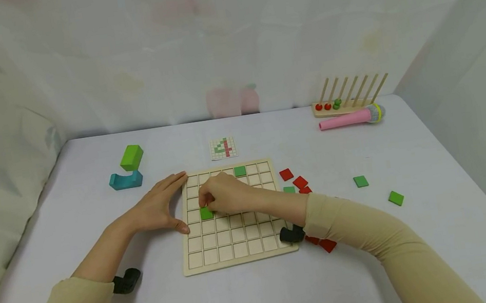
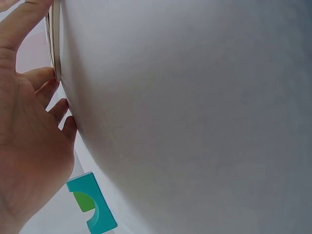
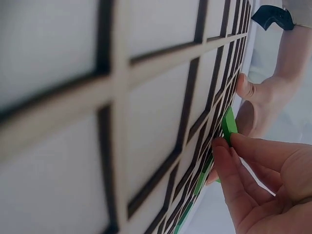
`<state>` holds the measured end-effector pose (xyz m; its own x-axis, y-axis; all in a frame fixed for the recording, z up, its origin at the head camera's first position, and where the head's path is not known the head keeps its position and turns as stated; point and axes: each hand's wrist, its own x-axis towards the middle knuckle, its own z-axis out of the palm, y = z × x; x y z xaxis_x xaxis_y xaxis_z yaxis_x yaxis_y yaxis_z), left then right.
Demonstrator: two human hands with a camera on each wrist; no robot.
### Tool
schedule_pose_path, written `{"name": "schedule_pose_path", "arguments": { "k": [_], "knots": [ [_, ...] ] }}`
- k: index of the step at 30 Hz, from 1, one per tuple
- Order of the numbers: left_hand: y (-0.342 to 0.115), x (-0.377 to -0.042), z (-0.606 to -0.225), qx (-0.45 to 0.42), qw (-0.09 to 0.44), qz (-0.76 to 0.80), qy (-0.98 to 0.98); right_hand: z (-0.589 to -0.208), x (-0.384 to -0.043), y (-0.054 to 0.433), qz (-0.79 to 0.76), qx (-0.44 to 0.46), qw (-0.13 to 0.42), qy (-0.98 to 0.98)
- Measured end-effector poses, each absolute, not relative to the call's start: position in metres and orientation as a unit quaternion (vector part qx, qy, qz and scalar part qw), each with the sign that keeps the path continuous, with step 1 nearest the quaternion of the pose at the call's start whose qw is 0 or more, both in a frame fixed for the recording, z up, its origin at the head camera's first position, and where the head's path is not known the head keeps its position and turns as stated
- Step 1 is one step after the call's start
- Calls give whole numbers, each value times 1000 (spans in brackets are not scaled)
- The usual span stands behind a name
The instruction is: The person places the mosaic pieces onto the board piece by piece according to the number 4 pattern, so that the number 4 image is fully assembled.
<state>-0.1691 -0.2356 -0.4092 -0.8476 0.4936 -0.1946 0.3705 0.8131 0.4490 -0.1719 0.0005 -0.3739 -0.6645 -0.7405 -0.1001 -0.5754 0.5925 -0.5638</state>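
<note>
A square wooden grid board (image 1: pixel 242 263) lies on the table. My right hand (image 1: pixel 227 193) reaches over its left part and pinches a green square tile (image 3: pixel 229 126) between thumb and fingertips, one edge of the tile right at the grid. Two more green tiles (image 3: pixel 204 175) sit in the grid beyond the fingers in the right wrist view; the head view shows one green tile (image 1: pixel 239 171) in the top row. My left hand (image 1: pixel 155 208) rests along the board's left edge, fingers spread, thumb on the lower side and fingertips at the upper left corner.
Red tiles (image 1: pixel 300 182) and green tiles (image 1: pixel 361 181) lie right of the board, some behind the right forearm. A pattern card (image 1: pixel 223 148) lies behind it. Green (image 1: pixel 132 157) and teal blocks (image 1: pixel 126 181) stand left; a pink microphone (image 1: pixel 346 120) and a peg stand (image 1: pixel 353 109) back right.
</note>
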Motion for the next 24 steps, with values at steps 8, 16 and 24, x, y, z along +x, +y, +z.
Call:
{"name": "schedule_pose_path", "arguments": {
  "k": [8,16,24],
  "knots": [
    [-236,-170,-410,231,154,209,938,-375,-172,0,-240,-379,165,878],
    [-237,-170,-411,232,152,206,939,-374,-172,0,-237,-380,172,877],
    [-237,-170,-412,233,151,210,937,-373,-172,0,-234,-378,178,878]
  ]
}}
